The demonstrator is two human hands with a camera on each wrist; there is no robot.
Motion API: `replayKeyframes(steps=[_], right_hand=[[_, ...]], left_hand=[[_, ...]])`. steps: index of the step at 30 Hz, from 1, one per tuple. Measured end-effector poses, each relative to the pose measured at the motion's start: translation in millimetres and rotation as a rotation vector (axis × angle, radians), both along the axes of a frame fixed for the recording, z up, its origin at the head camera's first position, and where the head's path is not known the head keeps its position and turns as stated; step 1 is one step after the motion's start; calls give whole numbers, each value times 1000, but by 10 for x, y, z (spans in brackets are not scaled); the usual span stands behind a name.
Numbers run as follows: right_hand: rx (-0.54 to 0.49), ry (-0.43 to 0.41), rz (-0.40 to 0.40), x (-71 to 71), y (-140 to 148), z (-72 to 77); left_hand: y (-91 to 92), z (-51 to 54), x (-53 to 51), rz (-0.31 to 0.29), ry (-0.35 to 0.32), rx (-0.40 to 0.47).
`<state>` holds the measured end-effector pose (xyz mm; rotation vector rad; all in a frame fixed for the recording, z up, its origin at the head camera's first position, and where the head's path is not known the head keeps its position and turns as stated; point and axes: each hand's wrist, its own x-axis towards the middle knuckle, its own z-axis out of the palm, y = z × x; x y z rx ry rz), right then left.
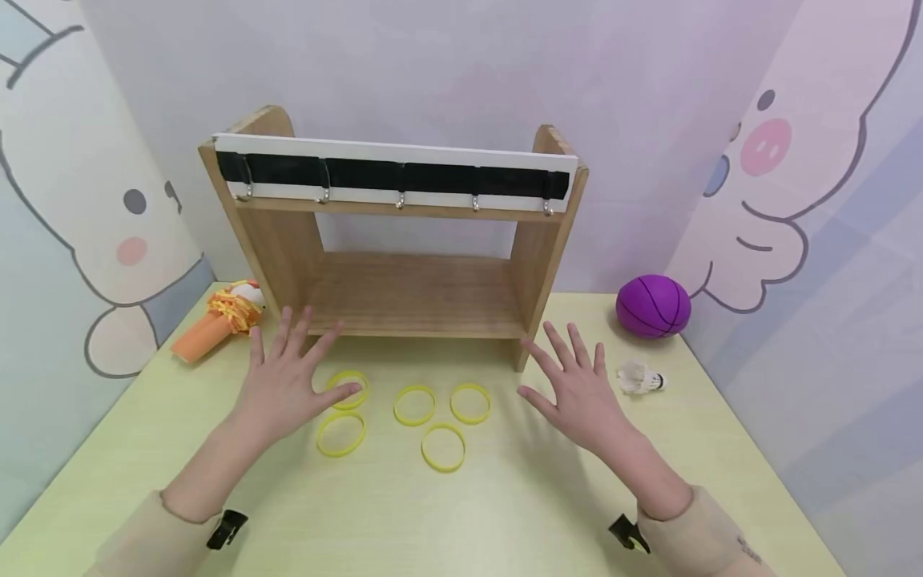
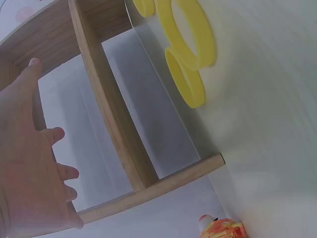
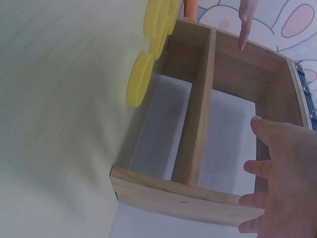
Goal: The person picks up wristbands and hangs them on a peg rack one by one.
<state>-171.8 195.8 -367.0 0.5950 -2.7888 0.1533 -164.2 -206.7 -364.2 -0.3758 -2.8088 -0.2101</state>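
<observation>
5 yellow plastic-looking rings point(image 1: 416, 423) lie loose, 5 silver metal hooks point(image 1: 401, 200) still bare; left hand point(image 1: 284, 386), right hand point(image 1: 582, 398) spread, empty.

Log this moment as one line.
left hand: open, empty | right hand: open, empty | five rings: on table | hooks: bare, along top of shelf

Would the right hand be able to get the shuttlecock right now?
Probably yes. The right hand is spread and empty, the shuttlecock lies on the table just to its right, and nothing seems to stand between them. The purple basketball sits farther back.
</observation>
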Motion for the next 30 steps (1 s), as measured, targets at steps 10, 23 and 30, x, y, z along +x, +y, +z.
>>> replayKeyframes(steps=[10,23,30], right_hand=[[-58,21,-1,-96,154,76],[-454,-72,74,-541,253,4],[-689,-97,147,-796,119,-144]], left_hand=[[-352,26,-33,-5,27,-20],[-530,-215,-224,-185,53,90],[-543,-381,-391,-238,-165,164]])
